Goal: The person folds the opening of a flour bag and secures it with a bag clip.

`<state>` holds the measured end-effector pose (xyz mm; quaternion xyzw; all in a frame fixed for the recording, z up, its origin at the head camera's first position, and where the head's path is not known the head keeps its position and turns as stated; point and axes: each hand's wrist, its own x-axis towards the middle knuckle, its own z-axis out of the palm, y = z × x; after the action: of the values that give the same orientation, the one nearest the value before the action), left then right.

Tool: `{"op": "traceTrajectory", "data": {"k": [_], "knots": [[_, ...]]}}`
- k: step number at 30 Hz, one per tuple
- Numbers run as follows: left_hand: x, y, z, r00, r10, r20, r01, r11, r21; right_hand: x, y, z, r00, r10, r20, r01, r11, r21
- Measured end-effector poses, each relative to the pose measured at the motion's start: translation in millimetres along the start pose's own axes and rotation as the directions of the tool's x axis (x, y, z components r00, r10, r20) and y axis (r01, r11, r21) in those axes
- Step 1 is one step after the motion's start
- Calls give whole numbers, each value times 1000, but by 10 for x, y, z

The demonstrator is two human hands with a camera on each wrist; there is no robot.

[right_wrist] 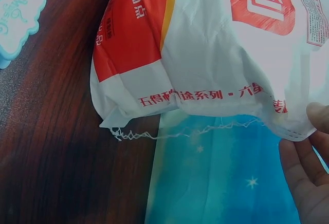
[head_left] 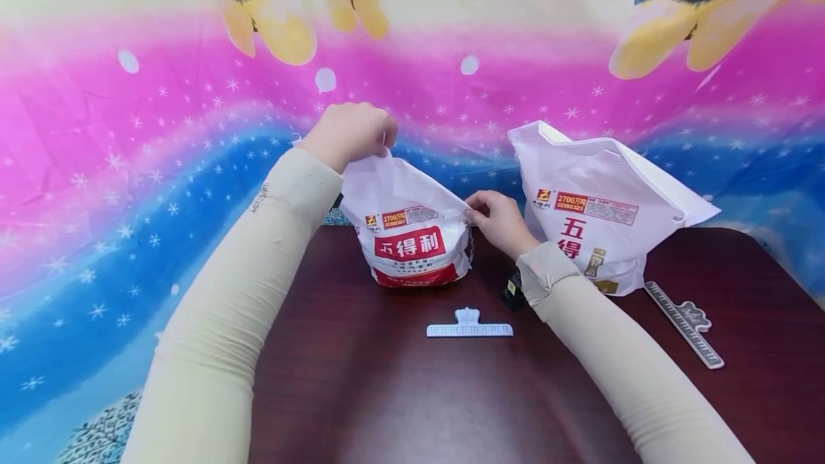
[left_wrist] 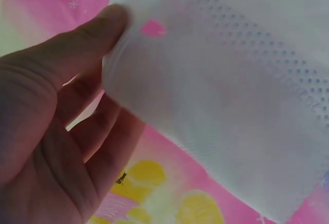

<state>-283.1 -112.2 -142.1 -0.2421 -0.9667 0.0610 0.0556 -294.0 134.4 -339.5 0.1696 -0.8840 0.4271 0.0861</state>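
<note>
A white flour bag (head_left: 412, 245) with red print stands on the dark table near its back edge. My left hand (head_left: 354, 133) pinches its top left corner, thumb on one side of the white cloth and fingers behind it in the left wrist view. With thumb and fingertips, my right hand (head_left: 499, 219) pinches the bag's right corner. Along that side a loose white thread (right_wrist: 180, 134) hangs from the seam. In front of the bag lies a white ruler-shaped clip (head_left: 469, 324).
Behind my right forearm stands a second white flour bag (head_left: 586, 199), its top folded over to the right. Beside it on the table (head_left: 399, 378) lies a grey ruler-shaped clip (head_left: 686, 324). A printed pink and blue cloth (head_left: 438, 106) hangs right behind the table.
</note>
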Motion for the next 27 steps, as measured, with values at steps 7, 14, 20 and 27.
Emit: {"op": "traceTrajectory", "data": {"k": [7,14,20,27], "knots": [[22,14,-88,997,-7,77,10,999,-37,-5,6,7,1000,-2,-9,2,1000,4],[-6,15,-125,994,-24,105,32,997,-76,-6,35,32,1000,-4,-17,4,1000,-8],[-21,-1,-140,993,-22,113,34,994,-100,-17,25,22,1000,1,-29,-1,1000,-15],[-20,-30,-160,994,-16,109,30,992,-126,-40,8,6,999,29,-33,-29,1000,-7]]}}
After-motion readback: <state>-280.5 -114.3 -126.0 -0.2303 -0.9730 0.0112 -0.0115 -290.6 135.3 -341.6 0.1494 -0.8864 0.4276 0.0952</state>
